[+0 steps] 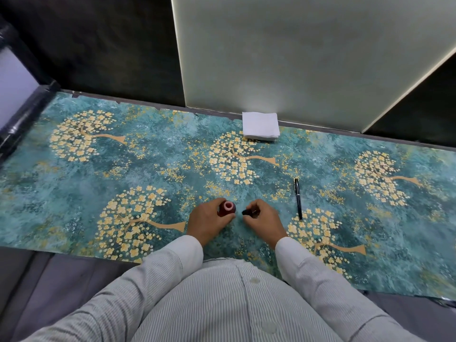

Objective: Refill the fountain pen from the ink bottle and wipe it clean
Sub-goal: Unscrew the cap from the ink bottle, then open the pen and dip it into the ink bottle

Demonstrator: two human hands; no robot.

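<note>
Seen from above, looking down past a striped shirt front and two sleeves. Near the front edge of the bench [74, 193], about midway along it: a small dark red ink bottle [227, 209], upright, mouth uncovered and showing a pale pink rim. Left hand [209, 219] curled round the bottle, grip snug on its side. Right hand [261, 219] just beside it, grip narrow, pinching a small dark piece, probably the bottle's cap [249, 212], though too small to tell for sure. Fountain pen [298, 199] lying flat to the right of the hands, near them but untouched: slim, black, glossy, with a thin metal clip at the end farther from the front edge, still closed as far as can be told. Stack of white tissues [261, 126] at the back edge, well apart from the hands.

Bench covered in a teal sheet patterned with gold blossom trees.

Likely troubles from here: an open bottle, small and probably light, apt to tip if the left hand lets go or a sleeve brushes it, spilling ink over the patterned sheet. Tissues a long reach away, so a loaded nib carried across could drip. White cuffs close to the bottle mouth, easy to stain. Round pen liable to roll if nudged.
</note>
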